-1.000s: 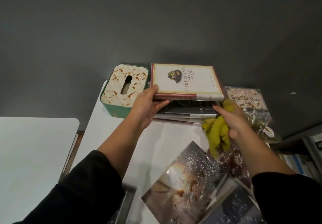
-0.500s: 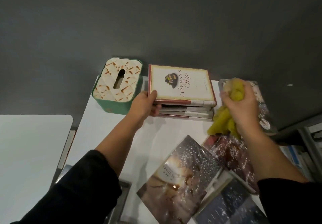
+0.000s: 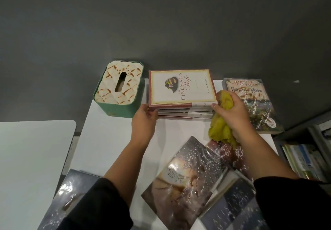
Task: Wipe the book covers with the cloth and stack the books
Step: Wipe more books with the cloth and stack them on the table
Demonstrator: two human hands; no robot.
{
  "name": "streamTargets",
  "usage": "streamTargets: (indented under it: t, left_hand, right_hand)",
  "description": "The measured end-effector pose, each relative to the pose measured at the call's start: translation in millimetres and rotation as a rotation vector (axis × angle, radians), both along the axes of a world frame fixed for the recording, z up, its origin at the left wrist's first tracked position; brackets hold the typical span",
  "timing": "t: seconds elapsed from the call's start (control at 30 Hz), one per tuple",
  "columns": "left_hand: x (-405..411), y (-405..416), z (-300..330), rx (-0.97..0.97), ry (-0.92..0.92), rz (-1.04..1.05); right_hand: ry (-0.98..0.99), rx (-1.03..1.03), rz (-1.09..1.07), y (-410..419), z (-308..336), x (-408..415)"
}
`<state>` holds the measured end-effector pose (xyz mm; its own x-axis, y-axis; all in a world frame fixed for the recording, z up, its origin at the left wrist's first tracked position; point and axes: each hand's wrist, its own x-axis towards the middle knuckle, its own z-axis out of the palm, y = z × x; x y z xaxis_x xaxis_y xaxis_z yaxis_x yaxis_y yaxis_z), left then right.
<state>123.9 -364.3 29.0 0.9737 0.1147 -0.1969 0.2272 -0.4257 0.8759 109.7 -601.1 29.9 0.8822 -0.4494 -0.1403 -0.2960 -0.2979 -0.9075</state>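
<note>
A stack of books (image 3: pixel 186 112) lies at the back of the white table (image 3: pixel 111 140), topped by a cream book with a red border (image 3: pixel 180 88). My left hand (image 3: pixel 144 120) grips the stack's near left corner. My right hand (image 3: pixel 232 115) holds a bunched yellow-green cloth (image 3: pixel 220 127) against the stack's near right corner, thumb touching the top book's edge. Loose books lie around: a floral one (image 3: pixel 254 102) at the right, a dark red one (image 3: pixel 227 155) under my right wrist, a brown glossy one (image 3: pixel 186 179) in front, and a blue-grey one (image 3: pixel 238 210) at the bottom right.
A green tissue box (image 3: pixel 119 88) with a cream patterned lid stands left of the stack, close to it. A dark glossy book (image 3: pixel 68 195) lies at the near left table edge. A second white table (image 3: pixel 32 158) is on the left. Shelved books (image 3: pixel 302 160) sit low on the right.
My right hand with the cloth came off the floral book and moved left to the stack's right corner. My left hand stays on the left corner. The view tilted slightly.
</note>
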Motion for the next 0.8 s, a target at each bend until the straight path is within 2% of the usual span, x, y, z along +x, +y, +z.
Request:
streamTargets:
  t: [0.23,0.53,0.8]
  left_hand:
    - [10,-1,-4,0.007,-0.017,0.053]
    - [16,1,-6,0.165,-0.089,-0.026]
    - [18,-1,-2,0.295,-0.078,-0.078]
  right_hand:
    - [-0.004,0.045,-0.033,2,-11,-7]
    - [-0.063,-0.027,-0.019,8,-13,-6]
    - [-0.064,0.033,-0.025,7,-13,-6]
